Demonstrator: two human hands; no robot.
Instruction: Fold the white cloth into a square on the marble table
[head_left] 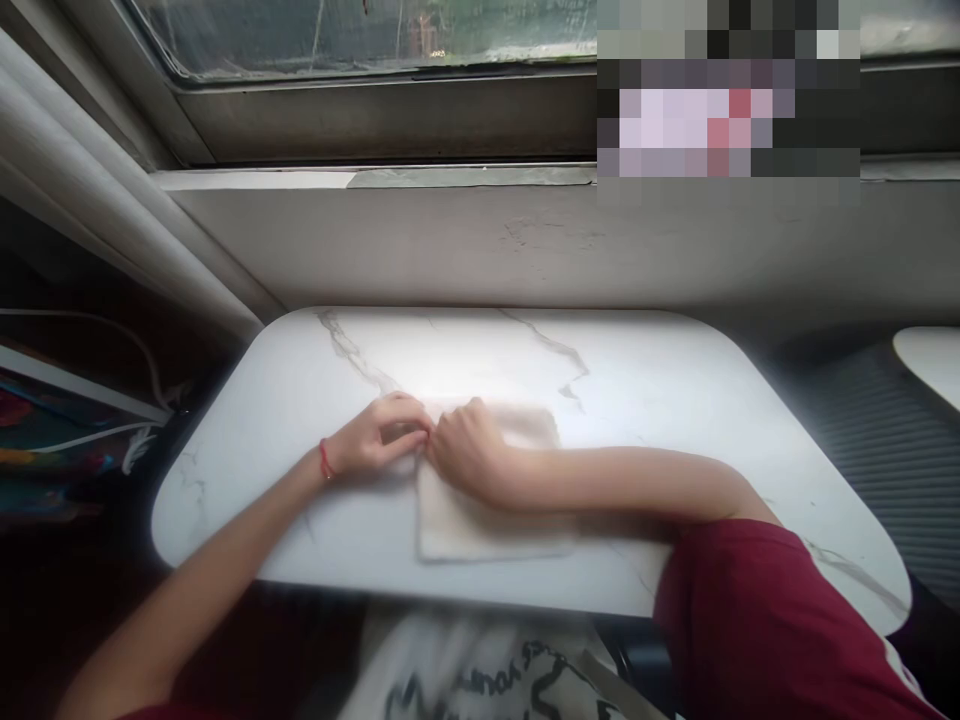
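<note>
Carefully, I am working at the left edge of a pale cloth, which is lying on the white, grey-veined table just below the middle of the frame. My left hand is reaching in from the left, thumb and forefinger meeting in a pinch, clamped, as I judge it, on that edge. My right hand is resting over the cloth, fingers curled and bunched together close beside the pinch; their tips are hiding underneath, so I cannot tell whether they are gripping or only pressing.

For neat handling, I am reckoning that both sets of fingertips should be sitting close together, as they seem to be doing, so the edge is not puckering. A light pinch should be serving better than a tug, since soft-looking cloth is probably skewing easily. My right forearm is crossing toward the right of the frame; its weight should not be dragging the cloth.
</note>
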